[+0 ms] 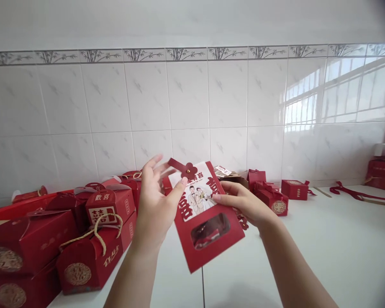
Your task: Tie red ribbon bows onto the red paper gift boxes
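A flat red gift box (208, 239) with a white picture panel, red characters and a clear oval window is held up in front of me, tilted. My left hand (154, 203) pinches its upper left edge with the thumb near a red flower-shaped clasp (188, 170), the other fingers spread behind. My right hand (244, 203) grips the box's right side, fingers curled around its edge.
A pile of red gift boxes (83, 252) with rope handles lies at the left on the white counter (324, 248). Smaller red boxes (294, 189) stand at the back by the tiled wall. Red ribbons (356, 193) and more boxes sit at the far right.
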The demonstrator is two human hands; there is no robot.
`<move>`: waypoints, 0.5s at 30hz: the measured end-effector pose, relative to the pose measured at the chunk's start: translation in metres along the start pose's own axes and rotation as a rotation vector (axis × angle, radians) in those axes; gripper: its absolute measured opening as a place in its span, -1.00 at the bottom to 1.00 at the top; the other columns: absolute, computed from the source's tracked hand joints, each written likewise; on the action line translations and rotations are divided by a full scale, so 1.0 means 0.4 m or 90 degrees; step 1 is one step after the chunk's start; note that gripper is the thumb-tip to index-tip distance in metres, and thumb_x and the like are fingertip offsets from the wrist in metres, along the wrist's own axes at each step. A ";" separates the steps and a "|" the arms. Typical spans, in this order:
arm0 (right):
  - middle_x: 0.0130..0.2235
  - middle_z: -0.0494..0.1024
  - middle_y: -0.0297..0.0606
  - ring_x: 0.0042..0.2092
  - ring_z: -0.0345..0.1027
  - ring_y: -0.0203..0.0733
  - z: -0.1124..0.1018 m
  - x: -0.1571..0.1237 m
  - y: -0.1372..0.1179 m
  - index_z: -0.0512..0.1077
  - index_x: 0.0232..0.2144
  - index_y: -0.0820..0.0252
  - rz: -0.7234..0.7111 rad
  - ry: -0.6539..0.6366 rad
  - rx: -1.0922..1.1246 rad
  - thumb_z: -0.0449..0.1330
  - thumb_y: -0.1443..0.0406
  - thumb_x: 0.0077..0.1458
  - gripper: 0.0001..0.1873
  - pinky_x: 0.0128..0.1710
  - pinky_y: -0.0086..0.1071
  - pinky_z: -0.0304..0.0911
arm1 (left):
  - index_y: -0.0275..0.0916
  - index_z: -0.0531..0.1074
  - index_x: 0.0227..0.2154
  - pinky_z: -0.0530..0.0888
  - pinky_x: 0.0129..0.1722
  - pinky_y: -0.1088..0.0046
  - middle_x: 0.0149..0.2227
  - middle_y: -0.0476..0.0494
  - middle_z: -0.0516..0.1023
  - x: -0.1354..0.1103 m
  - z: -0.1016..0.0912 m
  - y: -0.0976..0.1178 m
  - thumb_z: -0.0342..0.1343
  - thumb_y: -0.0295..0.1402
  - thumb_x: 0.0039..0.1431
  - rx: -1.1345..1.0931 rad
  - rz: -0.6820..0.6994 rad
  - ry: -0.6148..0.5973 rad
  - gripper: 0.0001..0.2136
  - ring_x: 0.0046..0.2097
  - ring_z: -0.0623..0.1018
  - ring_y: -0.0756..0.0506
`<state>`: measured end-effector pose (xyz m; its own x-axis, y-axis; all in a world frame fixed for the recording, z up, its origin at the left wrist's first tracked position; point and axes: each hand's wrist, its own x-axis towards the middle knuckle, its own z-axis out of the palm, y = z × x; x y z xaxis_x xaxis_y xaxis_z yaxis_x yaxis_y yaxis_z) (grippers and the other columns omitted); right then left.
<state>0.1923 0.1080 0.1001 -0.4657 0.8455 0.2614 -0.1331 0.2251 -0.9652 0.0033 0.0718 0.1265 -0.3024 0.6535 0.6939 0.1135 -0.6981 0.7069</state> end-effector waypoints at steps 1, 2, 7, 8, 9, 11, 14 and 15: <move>-0.26 0.58 -0.18 -0.35 0.51 -0.16 -0.016 0.019 0.018 0.47 -0.19 0.21 0.023 0.052 0.027 0.37 0.15 -0.12 -0.58 -0.47 -0.43 0.42 | -0.04 0.20 0.10 0.43 0.04 0.07 0.11 -0.20 0.36 0.002 0.001 -0.007 0.26 -0.39 -0.02 0.043 0.018 0.024 -0.40 0.13 0.39 -0.25; -0.31 0.58 -0.17 -0.39 0.50 -0.16 -0.036 0.038 0.038 0.48 -0.23 0.24 0.040 0.125 0.057 0.39 0.17 -0.15 -0.59 -0.53 -0.44 0.40 | -0.04 0.18 0.12 0.37 0.10 0.06 0.14 -0.20 0.32 0.004 0.000 -0.012 0.26 -0.38 -0.02 0.076 0.029 0.042 -0.38 0.18 0.33 -0.24; -0.28 0.51 -0.22 -0.33 0.47 -0.29 -0.170 0.113 0.140 0.35 -0.24 0.24 -0.118 0.588 0.188 0.30 0.30 -0.08 -0.69 -0.46 -0.57 0.42 | -0.03 0.19 0.11 0.28 0.16 0.07 0.19 -0.16 0.25 0.016 -0.011 -0.016 0.24 -0.32 0.00 0.088 0.035 0.080 -0.41 0.22 0.25 -0.22; -0.21 0.49 -0.24 -0.24 0.46 -0.34 -0.196 0.120 0.155 0.31 -0.19 0.20 -0.144 0.635 0.202 0.24 0.33 -0.03 -0.69 -0.34 -0.61 0.42 | -0.02 0.20 0.10 0.27 0.17 0.08 0.18 -0.14 0.26 0.017 -0.012 -0.014 0.24 -0.32 0.00 0.080 0.035 0.081 -0.42 0.22 0.25 -0.22; -0.16 0.46 -0.26 -0.17 0.44 -0.38 -0.219 0.126 0.168 0.27 -0.15 0.18 -0.163 0.675 0.213 0.20 0.36 -0.02 -0.67 -0.24 -0.63 0.41 | -0.01 0.22 0.09 0.27 0.17 0.10 0.18 -0.13 0.27 0.017 -0.012 -0.012 0.24 -0.31 0.00 0.074 0.034 0.080 -0.44 0.22 0.25 -0.21; -0.12 0.43 -0.27 -0.09 0.40 -0.39 -0.252 0.135 0.190 0.23 -0.12 0.17 -0.183 0.729 0.225 0.17 0.38 -0.06 -0.61 -0.13 -0.61 0.37 | 0.00 0.23 0.07 0.26 0.17 0.11 0.18 -0.11 0.27 0.016 -0.010 -0.012 0.22 -0.32 0.00 0.064 0.028 0.072 -0.46 0.23 0.24 -0.20; -0.09 0.42 -0.24 -0.06 0.39 -0.32 -0.267 0.146 0.214 0.25 -0.10 0.18 -0.191 0.758 0.207 0.18 0.32 -0.12 -0.55 -0.09 -0.52 0.38 | 0.01 0.24 0.05 0.27 0.16 0.12 0.18 -0.12 0.26 0.020 -0.006 -0.023 0.21 -0.36 -0.02 0.048 0.001 0.055 -0.47 0.23 0.23 -0.19; -0.07 0.42 -0.23 -0.05 0.38 -0.30 -0.266 0.150 0.221 0.26 -0.08 0.18 -0.194 0.760 0.192 0.18 0.29 -0.13 -0.52 -0.08 -0.49 0.37 | 0.00 0.24 0.05 0.27 0.16 0.12 0.18 -0.13 0.26 0.025 -0.005 -0.030 0.21 -0.37 -0.03 0.044 -0.012 0.048 -0.47 0.23 0.23 -0.18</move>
<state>0.2457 0.2300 0.0298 0.6740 0.7233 0.1502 -0.3618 0.5005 -0.7865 -0.0028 0.0863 0.1246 -0.3757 0.6407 0.6696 0.1718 -0.6618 0.7297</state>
